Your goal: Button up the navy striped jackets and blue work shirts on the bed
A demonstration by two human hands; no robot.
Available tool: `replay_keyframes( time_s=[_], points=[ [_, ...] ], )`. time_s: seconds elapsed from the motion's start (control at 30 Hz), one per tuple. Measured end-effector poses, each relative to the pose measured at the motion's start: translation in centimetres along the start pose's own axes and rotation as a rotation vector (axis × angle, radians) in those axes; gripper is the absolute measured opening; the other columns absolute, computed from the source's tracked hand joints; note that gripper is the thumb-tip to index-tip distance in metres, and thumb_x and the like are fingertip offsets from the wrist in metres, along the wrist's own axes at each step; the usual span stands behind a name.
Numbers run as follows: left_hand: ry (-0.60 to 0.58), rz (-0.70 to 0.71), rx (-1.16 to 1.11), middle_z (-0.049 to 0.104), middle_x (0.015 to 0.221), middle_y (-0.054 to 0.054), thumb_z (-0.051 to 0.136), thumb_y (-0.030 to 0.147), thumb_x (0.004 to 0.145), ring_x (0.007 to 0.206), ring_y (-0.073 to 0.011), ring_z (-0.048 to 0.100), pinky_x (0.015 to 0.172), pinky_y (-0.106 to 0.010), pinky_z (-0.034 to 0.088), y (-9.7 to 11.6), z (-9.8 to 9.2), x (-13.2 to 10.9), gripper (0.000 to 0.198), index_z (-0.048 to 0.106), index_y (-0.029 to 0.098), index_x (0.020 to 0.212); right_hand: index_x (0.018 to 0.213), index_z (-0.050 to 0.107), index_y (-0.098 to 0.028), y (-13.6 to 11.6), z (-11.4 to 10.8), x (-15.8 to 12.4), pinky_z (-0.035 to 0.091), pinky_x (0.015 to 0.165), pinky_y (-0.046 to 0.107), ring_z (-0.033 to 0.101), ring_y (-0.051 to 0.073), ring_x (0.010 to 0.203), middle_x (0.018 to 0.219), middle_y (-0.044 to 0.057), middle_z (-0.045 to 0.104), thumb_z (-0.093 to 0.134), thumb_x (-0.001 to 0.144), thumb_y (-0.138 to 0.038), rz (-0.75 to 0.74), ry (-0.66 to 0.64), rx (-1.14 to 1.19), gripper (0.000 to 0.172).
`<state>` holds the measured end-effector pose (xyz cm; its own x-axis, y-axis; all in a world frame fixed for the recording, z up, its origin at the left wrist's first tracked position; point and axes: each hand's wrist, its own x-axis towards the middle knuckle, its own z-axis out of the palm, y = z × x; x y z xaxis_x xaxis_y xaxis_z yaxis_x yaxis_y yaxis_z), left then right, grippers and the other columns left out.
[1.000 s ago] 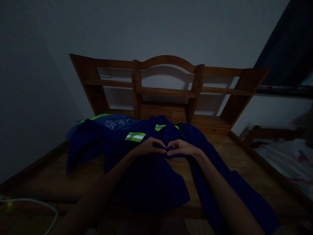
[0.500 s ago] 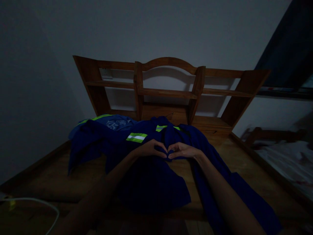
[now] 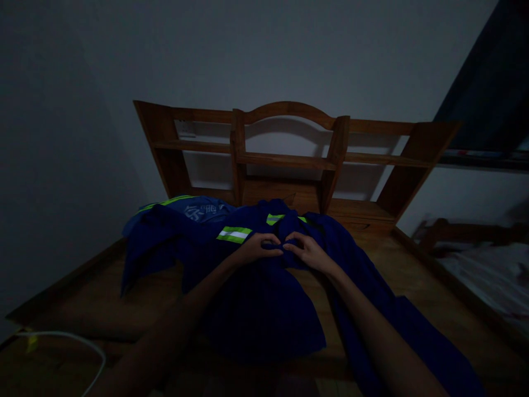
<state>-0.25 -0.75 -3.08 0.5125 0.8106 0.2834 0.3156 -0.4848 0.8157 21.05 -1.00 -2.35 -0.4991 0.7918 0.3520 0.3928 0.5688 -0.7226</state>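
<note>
A dark blue garment (image 3: 264, 314) with yellow-green and silver reflective patches is spread over the wooden desk (image 3: 144, 298). Over its middle, just right of one reflective patch (image 3: 234, 235), my left hand (image 3: 258, 248) curves its fingers and thumb around the blue cloth. Facing it, my right hand (image 3: 306, 251) is bent in the same way, its fingertips close to those of my left hand on the cloth. The dim light hides how firmly the fingertips hold the fabric. Behind on the left lies a lighter blue garment (image 3: 204, 209) with pale lettering and a yellow-green stripe.
A wooden shelf unit (image 3: 287, 161) stands at the back of the desk against the wall. A white cable (image 3: 72, 335) curves at the lower left. To the right are a wooden frame with pale bedding (image 3: 490, 273) and a dark curtain (image 3: 479, 82).
The view has shifted slightly. My right hand has tilted, its fingers now pointing more up and left, and both hands' fingertips are nearer the cloth between them.
</note>
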Motion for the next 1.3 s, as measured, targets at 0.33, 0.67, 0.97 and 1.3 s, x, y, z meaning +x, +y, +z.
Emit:
replay_keyframes(
  time_s=[0.33,0.67,0.97,1.3],
  points=[
    [0.150,0.001,0.035,0.067,0.086,-0.003,0.069,0.042,0.069,0.084,-0.0169,0.061,0.079,-0.026,0.047,-0.2,0.8,0.1,0.031,0.066,0.015,0.086,0.102,0.057,-0.019,-0.3,0.3,-0.1,0.035,0.059,0.022,0.049,0.011,0.064,0.084,0.000,0.059,0.050,0.086,-0.041,-0.037,0.032,-0.069,0.029],
    [0.152,-0.009,-0.034,0.065,0.087,-0.003,0.069,0.040,0.070,0.084,-0.0149,0.060,0.080,-0.026,0.046,-0.7,0.9,0.4,0.034,0.064,0.015,0.092,0.101,0.058,-0.018,-0.2,0.4,-0.1,0.040,0.076,0.026,0.055,0.015,0.083,0.096,0.003,0.062,0.048,0.087,-0.033,-0.057,0.058,-0.059,0.023],
    [0.019,-0.118,-0.184,0.064,0.092,-0.002,0.051,0.047,0.082,0.088,-0.0172,0.057,0.078,-0.025,0.043,0.5,0.1,0.0,0.037,0.064,0.015,0.096,0.096,0.059,-0.019,-0.1,0.2,0.1,0.039,0.083,0.027,0.056,0.016,0.092,0.097,0.002,0.063,0.049,0.084,-0.027,-0.022,0.128,-0.025,0.018],
    [0.021,-0.042,-0.036,0.064,0.077,-0.001,0.045,0.049,0.085,0.074,-0.0136,0.056,0.070,-0.022,0.039,-0.2,0.0,0.2,0.042,0.068,0.015,0.076,0.073,0.054,-0.017,1.0,-0.8,0.1,0.037,0.066,0.023,0.055,0.014,0.070,0.071,-0.001,0.057,0.042,0.084,-0.026,-0.013,0.329,-0.162,0.018]
  ],
)
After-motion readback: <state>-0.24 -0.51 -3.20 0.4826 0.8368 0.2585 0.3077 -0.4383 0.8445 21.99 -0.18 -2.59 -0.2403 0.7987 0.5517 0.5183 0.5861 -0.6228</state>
